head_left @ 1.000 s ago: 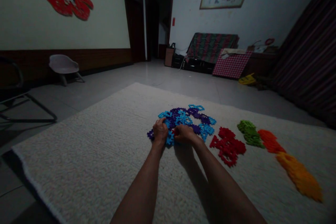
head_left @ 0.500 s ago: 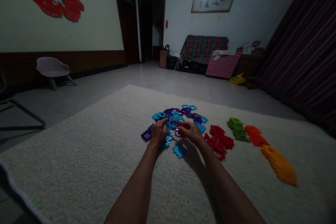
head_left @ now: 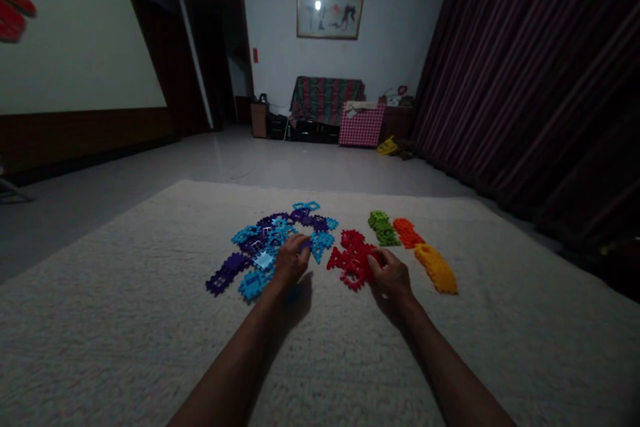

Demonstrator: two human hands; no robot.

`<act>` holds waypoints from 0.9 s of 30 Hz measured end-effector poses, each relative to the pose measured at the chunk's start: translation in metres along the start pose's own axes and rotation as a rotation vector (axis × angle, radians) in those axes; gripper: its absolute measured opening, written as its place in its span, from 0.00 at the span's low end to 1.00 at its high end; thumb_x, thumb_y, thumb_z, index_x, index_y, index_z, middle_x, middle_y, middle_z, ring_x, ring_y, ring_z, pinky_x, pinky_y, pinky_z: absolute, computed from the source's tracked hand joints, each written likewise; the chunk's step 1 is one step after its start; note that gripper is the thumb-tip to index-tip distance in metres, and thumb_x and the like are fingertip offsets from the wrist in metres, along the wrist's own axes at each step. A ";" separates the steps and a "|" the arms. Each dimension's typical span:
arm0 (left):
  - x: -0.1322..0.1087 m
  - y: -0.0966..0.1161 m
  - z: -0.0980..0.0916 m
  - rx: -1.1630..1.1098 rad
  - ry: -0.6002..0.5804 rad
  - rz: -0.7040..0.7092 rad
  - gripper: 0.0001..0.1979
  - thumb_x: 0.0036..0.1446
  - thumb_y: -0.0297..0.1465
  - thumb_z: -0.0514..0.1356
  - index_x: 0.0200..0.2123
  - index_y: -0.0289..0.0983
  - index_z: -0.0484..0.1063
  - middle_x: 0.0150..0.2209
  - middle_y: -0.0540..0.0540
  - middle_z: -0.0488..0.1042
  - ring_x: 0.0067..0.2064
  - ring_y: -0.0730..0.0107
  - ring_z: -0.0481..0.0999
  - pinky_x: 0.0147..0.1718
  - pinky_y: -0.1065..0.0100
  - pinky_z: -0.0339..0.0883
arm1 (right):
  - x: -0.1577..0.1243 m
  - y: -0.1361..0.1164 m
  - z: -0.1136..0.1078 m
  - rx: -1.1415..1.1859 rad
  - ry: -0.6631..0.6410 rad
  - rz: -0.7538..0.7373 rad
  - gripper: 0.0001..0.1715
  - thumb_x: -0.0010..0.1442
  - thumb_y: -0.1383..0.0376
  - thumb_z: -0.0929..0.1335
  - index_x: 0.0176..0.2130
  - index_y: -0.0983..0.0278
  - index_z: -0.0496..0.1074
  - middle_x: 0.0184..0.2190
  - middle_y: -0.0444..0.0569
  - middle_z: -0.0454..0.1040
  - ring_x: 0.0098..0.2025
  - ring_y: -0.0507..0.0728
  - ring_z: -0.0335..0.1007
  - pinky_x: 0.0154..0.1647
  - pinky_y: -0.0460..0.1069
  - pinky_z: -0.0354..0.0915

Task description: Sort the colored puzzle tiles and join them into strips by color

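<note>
My left hand point(head_left: 293, 261) is closed on a purple interlocking toy piece point(head_left: 305, 245) with a notched edge, just above the mat. Left of it spreads a mixed pile of light blue pieces point(head_left: 253, 284) and dark purple pieces point(head_left: 227, 273), some overlapping. My right hand point(head_left: 393, 275) pinches a red piece point(head_left: 373, 259) at the right side of a heap of red pieces point(head_left: 353, 275). Whether that piece touches the heap is hard to tell.
Beyond my right hand lie green pieces point(head_left: 383, 228), orange pieces point(head_left: 407, 232) and a yellow-orange row of pieces point(head_left: 436, 268). Everything rests on a pale textured mat point(head_left: 150, 347). A dark curtain point(head_left: 480, 80) hangs at the right; a covered bench point(head_left: 327, 100) stands against the far wall.
The view has turned right. My right hand has carried a red piece from the blue and purple pile to the red heap. My left hand has come off that pile with a purple piece.
</note>
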State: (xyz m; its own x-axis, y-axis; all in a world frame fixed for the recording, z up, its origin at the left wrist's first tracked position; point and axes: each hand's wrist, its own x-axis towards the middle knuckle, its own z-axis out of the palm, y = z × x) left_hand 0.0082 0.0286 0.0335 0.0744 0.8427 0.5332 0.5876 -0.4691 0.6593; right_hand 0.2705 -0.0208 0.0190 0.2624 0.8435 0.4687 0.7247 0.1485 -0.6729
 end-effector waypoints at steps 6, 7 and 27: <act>0.041 0.033 0.087 -0.074 -0.198 -0.067 0.18 0.58 0.29 0.56 0.51 0.37 0.73 0.53 0.41 0.75 0.55 0.60 0.74 0.56 0.58 0.66 | -0.007 0.029 0.008 -0.071 0.053 -0.119 0.20 0.57 0.58 0.65 0.47 0.65 0.70 0.47 0.58 0.71 0.50 0.62 0.67 0.54 0.60 0.64; 0.049 0.034 0.099 -0.063 -0.208 -0.061 0.18 0.58 0.29 0.56 0.51 0.36 0.73 0.53 0.40 0.75 0.55 0.60 0.73 0.56 0.59 0.66 | -0.008 0.031 0.010 -0.086 0.047 -0.134 0.21 0.57 0.58 0.65 0.48 0.65 0.70 0.49 0.58 0.71 0.52 0.62 0.66 0.56 0.60 0.63; 0.064 0.044 0.130 -0.003 -0.558 0.087 0.11 0.53 0.33 0.56 0.35 0.37 0.78 0.31 0.47 0.79 0.37 0.66 0.76 0.38 0.70 0.68 | -0.008 0.020 0.009 -0.208 -0.037 0.009 0.31 0.58 0.56 0.66 0.58 0.64 0.63 0.56 0.58 0.68 0.58 0.65 0.62 0.61 0.61 0.55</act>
State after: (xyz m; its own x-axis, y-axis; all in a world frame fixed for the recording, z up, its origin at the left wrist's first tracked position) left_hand 0.1433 0.0958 0.0278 0.5379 0.8123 0.2255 0.5576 -0.5434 0.6275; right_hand 0.2770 -0.0204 -0.0036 0.2492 0.8632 0.4392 0.8392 0.0339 -0.5428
